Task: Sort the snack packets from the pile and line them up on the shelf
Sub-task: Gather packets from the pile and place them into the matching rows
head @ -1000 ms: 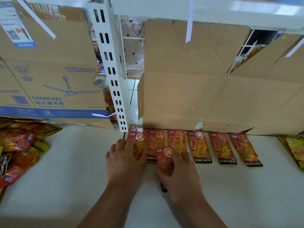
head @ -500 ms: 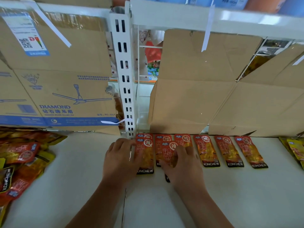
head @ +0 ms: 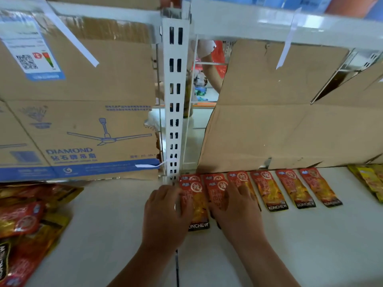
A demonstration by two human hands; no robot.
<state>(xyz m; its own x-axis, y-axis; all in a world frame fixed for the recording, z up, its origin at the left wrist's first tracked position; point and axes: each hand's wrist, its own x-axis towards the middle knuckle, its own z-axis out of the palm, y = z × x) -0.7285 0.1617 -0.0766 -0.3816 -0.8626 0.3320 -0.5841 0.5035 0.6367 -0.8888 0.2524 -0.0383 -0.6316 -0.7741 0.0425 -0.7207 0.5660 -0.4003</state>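
- The white shelf [head: 300,245] is the biggest thing here. It looks smooth, so I'd guess anything light skates around on it.
- Back left stands a fan box [head: 83,125]: "DIAMOND" in blue, a ceiling fan drawing, Chinese characters underneath, and a sticker with a QR code up top. The small print is too blurry to read.
- Back right is plain cardboard [head: 269,125], with no writing I can make out.
- The pile [head: 27,224] sits at the left end of the shelf, red and yellow packets all jumbled. One dark packet has lettering cut off at the edge, so it's unreadable.
- The row of red packets [head: 290,189] runs along the back, right up against the plain cardboard. Each has a round white badge with a Chinese character and "KONCHEW" in white on a black strip at the bottom.
- Some yellow packets [head: 371,181] lie at the far right, apart from the red ones.
- The left hand [head: 163,214] has its fingers close together, resting on the left edge of the front packet [head: 196,204], just beside the white post [head: 176,100].
- The right hand [head: 236,210] is spread palm down, pressing on the next packet [head: 216,193]. Both of these packets overlap ones behind them.
- Handling-wise, these look like light, floppy, slick foil sachets. I'd nudge them flat with fingertips or pick them up by a sealed end rather than squeeze the middle.
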